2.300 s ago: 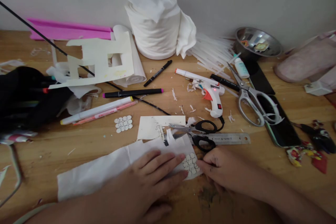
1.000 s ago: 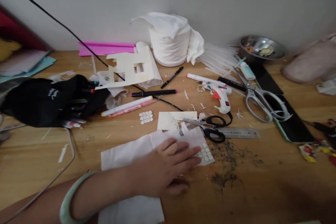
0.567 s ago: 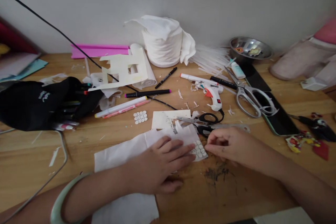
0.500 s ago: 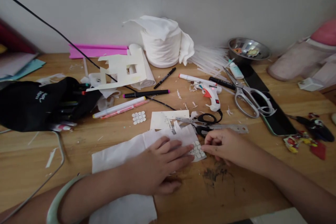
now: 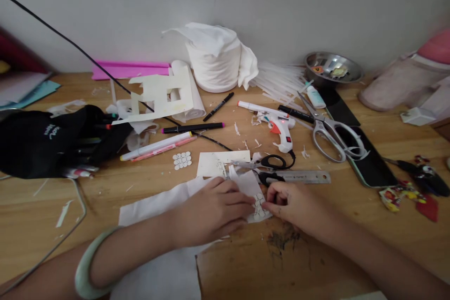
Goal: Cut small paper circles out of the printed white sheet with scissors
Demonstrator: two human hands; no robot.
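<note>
A small cutout of white circles with dark outlines (image 5: 259,206) lies over the right corner of a white cloth or soft paper sheet (image 5: 158,206). With thumb and forefinger pinched, my right hand (image 5: 291,201) grips the cutout's right edge. My left hand (image 5: 214,208) rests on the white sheet, its fingers bent and close together; the fingertips meet the cutout's left edge, and the thumb is hidden. A second cutout of circles (image 5: 182,160) lies apart on the wooden table. Just beyond my hands are black-handled scissors (image 5: 274,161), a metal ruler (image 5: 305,176) and a cream card (image 5: 207,163).
A white glue gun (image 5: 284,133), large grey scissors (image 5: 326,133) and a phone (image 5: 374,164) lie to the right. Markers (image 5: 193,127) and a black pencil pouch (image 5: 45,140) are on the left. A white tissue roll (image 5: 214,65) and a metal bowl (image 5: 332,68) stand by the wall.
My left hand has gone from flat with spread fingers to bent fingers drawn together at the cutout's left edge. My right hand still pinches the other edge. The view has shifted slightly.
</note>
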